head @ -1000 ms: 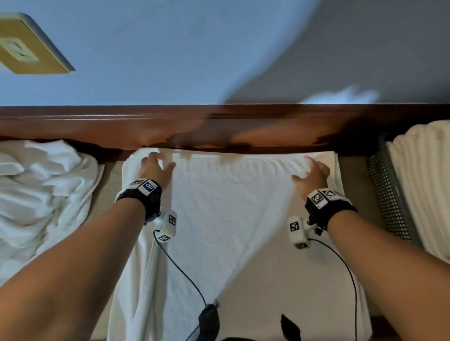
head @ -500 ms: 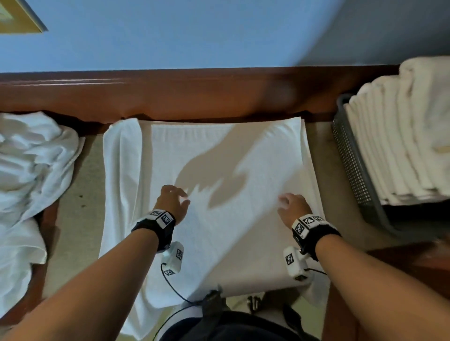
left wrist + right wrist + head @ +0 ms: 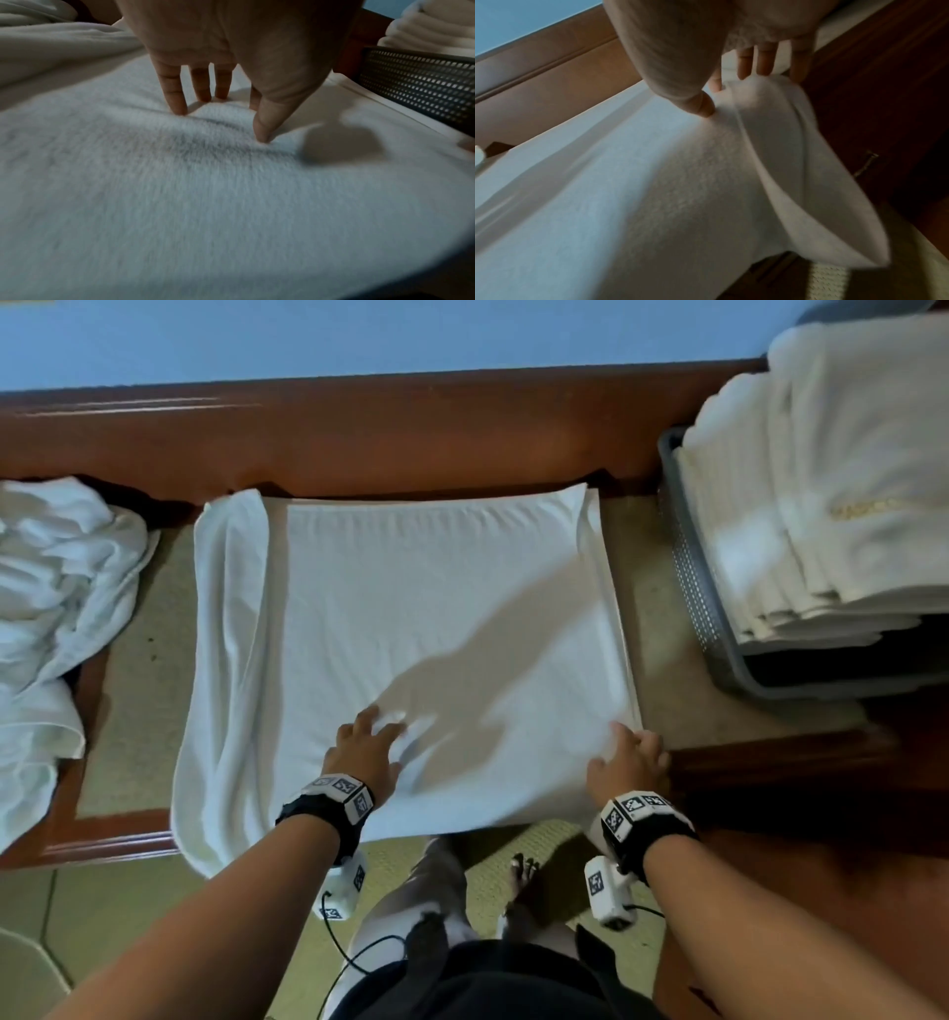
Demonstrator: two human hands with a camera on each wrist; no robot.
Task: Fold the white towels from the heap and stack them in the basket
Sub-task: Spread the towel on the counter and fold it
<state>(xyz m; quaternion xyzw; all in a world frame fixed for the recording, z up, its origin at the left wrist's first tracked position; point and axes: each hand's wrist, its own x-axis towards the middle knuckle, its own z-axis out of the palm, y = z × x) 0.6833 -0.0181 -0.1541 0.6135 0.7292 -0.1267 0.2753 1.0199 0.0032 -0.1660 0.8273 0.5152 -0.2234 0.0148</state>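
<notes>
A white towel [image 3: 436,618] lies folded flat on the table, its left part bunched in a long roll. My left hand [image 3: 382,721] presses straight fingertips [image 3: 177,105] onto the towel near its front edge, holding nothing. My right hand [image 3: 624,737] is at the towel's front right corner; the thumb [image 3: 703,107] lies on top and the fingers reach past the raised edge [image 3: 770,105], pinching it. The heap of white towels [image 3: 56,588] sits at the left. The grey perforated basket [image 3: 693,567] at the right holds a tall stack of folded towels [image 3: 821,480].
A dark wooden ledge [image 3: 359,433] runs along the table's far side under a blue wall. Bare beige tabletop [image 3: 138,670] shows between heap and towel. The towel's front edge hangs at the table's front; my legs and wrist-camera cables are below it.
Both hands slid from the towel's far edge back toward its front edge. The right hand went out to the right corner and took hold of the edge.
</notes>
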